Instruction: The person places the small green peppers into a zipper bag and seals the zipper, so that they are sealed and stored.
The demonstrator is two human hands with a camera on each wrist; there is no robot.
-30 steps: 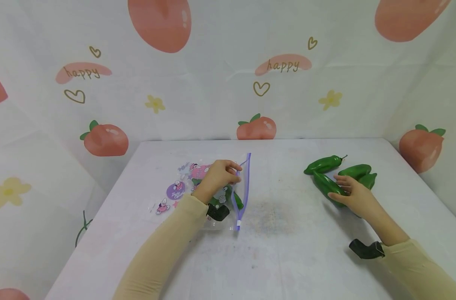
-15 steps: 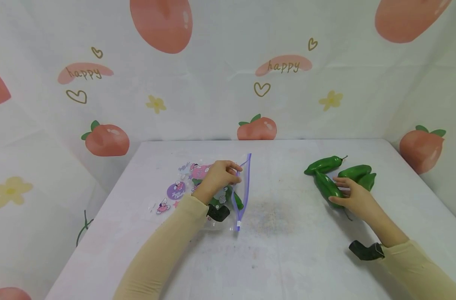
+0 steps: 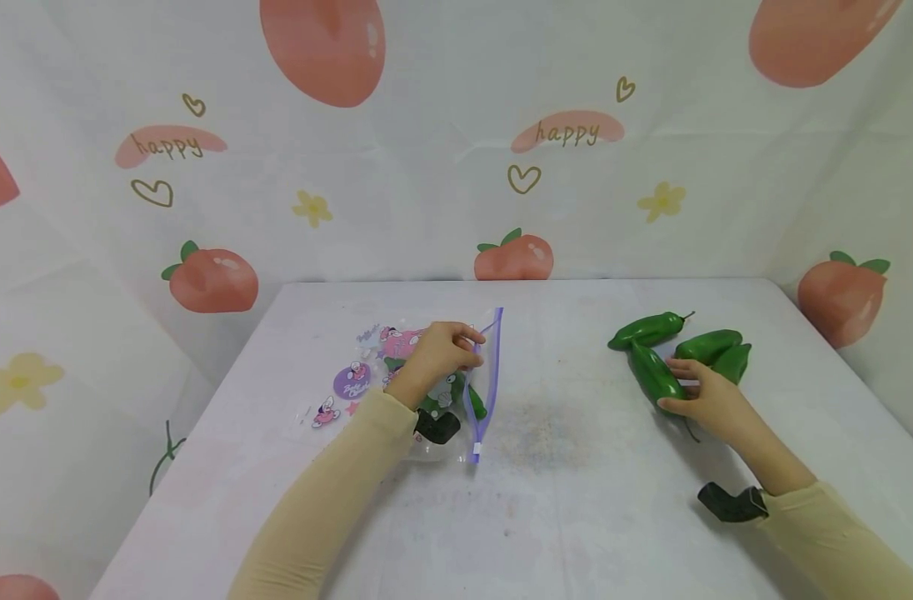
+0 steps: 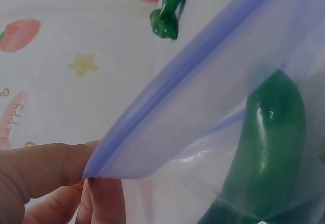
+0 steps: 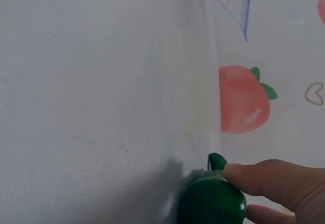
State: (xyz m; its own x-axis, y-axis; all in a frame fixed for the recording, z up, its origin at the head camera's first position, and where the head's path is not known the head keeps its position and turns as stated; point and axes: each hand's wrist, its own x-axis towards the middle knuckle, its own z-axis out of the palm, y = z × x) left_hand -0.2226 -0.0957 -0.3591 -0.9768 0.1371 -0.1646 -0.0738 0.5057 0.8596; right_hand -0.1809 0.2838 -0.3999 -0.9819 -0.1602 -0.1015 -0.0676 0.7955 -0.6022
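Note:
My left hand (image 3: 437, 360) pinches the purple zip edge of a clear printed zip bag (image 3: 351, 382) on the left of the table. In the left wrist view, thumb and fingers meet at a corner of the purple zip strip (image 4: 167, 76). The bag's mouth gapes, and a green pepper (image 4: 274, 137) shows inside through the plastic. Over on the right, my right hand (image 3: 715, 406) grips a long green pepper (image 3: 654, 372) near its stem end. The right wrist view shows the thumb (image 5: 264, 179) against this pepper and a finger lower on its side.
Behind the gripped pepper lies another green pepper (image 3: 650, 330), its stem pointing right. Two more, a green pepper (image 3: 707, 344) and a neighbouring one (image 3: 734, 362), lie just beyond the right hand. A patterned cloth (image 3: 426, 183) hangs behind the white table (image 3: 569, 517).
My right hand has settled onto the pepper, its fingers now gripping it. That pepper has shifted slightly and its stem now shows below the hand. The left hand and bag stay put.

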